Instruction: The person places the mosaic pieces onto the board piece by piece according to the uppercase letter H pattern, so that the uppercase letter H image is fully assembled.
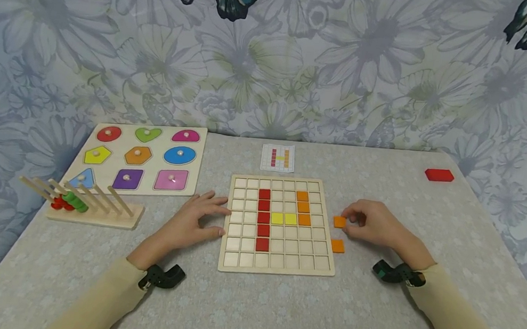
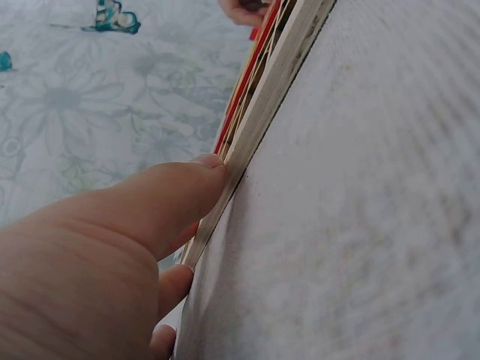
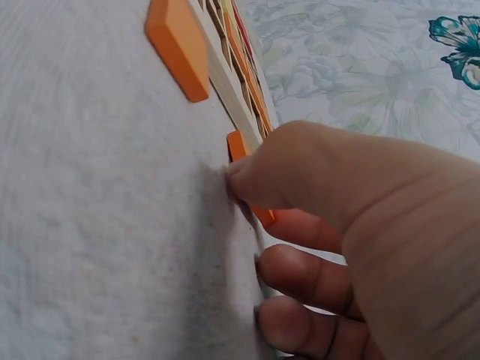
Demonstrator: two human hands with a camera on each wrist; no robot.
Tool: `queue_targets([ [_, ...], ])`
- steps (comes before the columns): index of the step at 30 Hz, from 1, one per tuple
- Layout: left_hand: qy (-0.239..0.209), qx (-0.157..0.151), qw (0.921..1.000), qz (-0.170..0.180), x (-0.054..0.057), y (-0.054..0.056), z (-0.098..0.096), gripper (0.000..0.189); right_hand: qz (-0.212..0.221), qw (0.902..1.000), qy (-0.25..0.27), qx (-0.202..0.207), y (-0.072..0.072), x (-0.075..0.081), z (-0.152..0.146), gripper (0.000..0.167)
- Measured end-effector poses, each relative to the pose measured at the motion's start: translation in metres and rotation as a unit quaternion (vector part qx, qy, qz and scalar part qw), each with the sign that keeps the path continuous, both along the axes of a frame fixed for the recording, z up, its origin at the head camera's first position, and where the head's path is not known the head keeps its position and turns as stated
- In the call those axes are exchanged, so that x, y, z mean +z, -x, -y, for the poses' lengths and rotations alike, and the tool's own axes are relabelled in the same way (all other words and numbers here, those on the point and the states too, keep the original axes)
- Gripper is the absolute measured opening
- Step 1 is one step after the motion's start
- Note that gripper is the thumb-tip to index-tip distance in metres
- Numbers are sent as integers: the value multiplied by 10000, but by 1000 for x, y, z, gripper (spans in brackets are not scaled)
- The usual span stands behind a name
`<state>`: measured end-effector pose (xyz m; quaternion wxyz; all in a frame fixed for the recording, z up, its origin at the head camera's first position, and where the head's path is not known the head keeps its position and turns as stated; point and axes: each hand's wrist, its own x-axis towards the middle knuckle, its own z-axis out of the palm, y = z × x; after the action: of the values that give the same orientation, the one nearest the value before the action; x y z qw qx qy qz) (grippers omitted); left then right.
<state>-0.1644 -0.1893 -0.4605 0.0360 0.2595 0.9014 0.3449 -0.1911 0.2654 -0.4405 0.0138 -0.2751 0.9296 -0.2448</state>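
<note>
A wooden grid board lies mid-table, with red tiles in one column, orange tiles in another and two yellow tiles between them. My left hand rests at the board's left edge, thumb and fingertips touching its side with the fingers fairly straight. Right of the board, my right hand pinches a loose orange tile between thumb and index finger; the thumb covers part of it in the right wrist view. Another orange tile lies just nearer, beside the board's right edge.
A small pattern card lies behind the board. At the left are a shape puzzle board and a wooden peg stand with red and green pieces. A red block lies at the far right, and a patterned wall rises behind the table.
</note>
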Motion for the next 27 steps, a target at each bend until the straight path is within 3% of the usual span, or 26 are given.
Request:
queue_targets([
  [9,-26,-12,10000,-53,0,0,2,44,87,9998,76,-166,1,6,-1,17],
  [19,-21,27,10000,-39,-3,-1,1,44,-476,9986,129,-198,7,42,-9,17],
  [27,-24,21,10000,-16,-2,1,0,44,-743,9971,142,42,16,60,7,17],
])
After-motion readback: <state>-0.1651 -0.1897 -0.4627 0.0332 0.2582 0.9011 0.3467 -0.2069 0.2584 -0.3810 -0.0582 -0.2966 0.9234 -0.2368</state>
